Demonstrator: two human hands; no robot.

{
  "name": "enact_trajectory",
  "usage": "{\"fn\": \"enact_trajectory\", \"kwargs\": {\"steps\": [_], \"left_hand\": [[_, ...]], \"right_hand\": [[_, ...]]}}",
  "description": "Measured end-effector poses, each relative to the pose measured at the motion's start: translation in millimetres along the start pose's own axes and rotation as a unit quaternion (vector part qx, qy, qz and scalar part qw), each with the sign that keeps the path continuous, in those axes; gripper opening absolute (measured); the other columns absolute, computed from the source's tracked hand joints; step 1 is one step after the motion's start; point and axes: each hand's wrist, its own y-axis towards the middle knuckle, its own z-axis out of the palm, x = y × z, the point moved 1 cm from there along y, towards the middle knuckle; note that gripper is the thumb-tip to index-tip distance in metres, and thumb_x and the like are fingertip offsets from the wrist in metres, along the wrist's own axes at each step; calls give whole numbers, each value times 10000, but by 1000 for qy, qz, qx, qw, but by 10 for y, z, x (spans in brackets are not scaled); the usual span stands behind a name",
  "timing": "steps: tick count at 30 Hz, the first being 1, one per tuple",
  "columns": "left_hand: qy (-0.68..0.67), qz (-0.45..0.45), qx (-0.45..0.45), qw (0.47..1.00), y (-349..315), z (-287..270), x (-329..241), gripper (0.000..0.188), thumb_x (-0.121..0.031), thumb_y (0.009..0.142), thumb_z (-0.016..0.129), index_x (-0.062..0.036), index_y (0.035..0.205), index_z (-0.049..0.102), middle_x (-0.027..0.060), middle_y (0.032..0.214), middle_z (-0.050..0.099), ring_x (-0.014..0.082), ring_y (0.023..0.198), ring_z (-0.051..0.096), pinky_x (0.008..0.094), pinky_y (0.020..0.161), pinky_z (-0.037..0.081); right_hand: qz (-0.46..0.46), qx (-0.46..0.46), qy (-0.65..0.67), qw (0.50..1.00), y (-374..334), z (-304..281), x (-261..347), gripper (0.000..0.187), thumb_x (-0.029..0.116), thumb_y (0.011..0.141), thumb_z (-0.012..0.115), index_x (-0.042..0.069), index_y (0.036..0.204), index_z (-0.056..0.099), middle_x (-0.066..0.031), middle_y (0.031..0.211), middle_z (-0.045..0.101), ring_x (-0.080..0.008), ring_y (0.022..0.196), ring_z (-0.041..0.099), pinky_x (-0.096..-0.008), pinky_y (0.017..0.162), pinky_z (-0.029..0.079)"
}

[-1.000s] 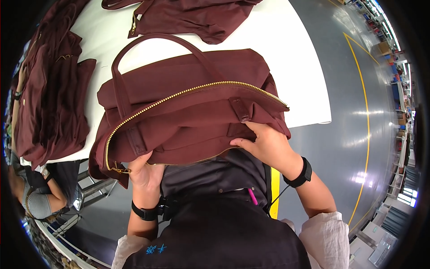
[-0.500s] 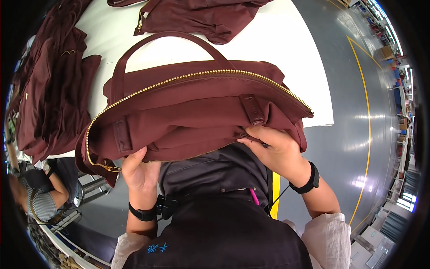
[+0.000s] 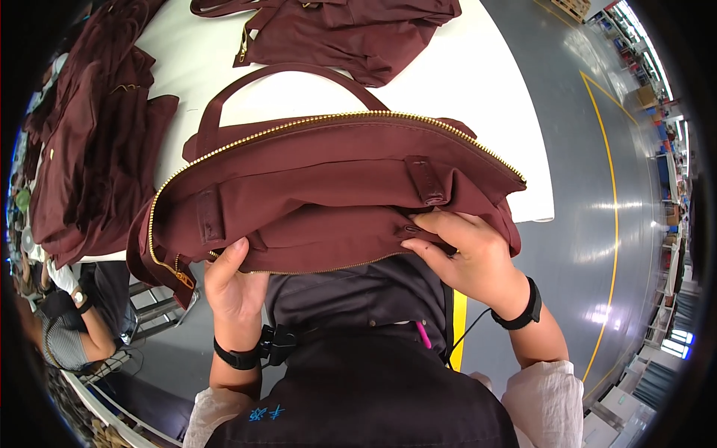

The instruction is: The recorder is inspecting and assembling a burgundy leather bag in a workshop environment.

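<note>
The bag (image 3: 321, 175) is plain maroon, its zip (image 3: 336, 116) gold — the table (image 3: 511, 149) white, the apron (image 3: 388, 381) black.

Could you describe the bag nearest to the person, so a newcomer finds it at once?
At the near edge of the white table, look between the left grip and the right grip. Both hold a maroon bag. Unlike the maroon heap on the left and the far bag, it shows a long gold zipper arching across.
</note>
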Motion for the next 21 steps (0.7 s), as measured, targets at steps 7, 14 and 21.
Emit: {"fn": "enact_trajectory", "kwargs": {"steps": [7,14,21], "left_hand": [[-15,-21,-24,999,5,51,6,454,-3,849,576,-17,1292,474,111,1302,531,271,1239,480,455,1057,366],[-49,-63,-20,997,45,150,-22,412,8,846,548,-1,1256,512,123,1274,561,282,1201,515,443,1045,387],[-143,-131,-56,979,189,436,-69,373,-1,879,527,-13,1250,491,117,1245,568,280,1160,543,436,993,444]], "right_hand": [[17,62,-18,998,-3,-192,85,281,136,806,703,9,1048,635,-102,942,671,-247,815,637,-319,682,523],[-164,35,-92,982,-414,-259,191,297,80,718,680,50,1013,670,-82,1085,631,-223,957,614,-377,786,507],[-189,89,-369,906,-646,38,-175,450,188,826,546,271,1268,559,65,1228,562,-191,1205,481,-498,1058,283]]}}
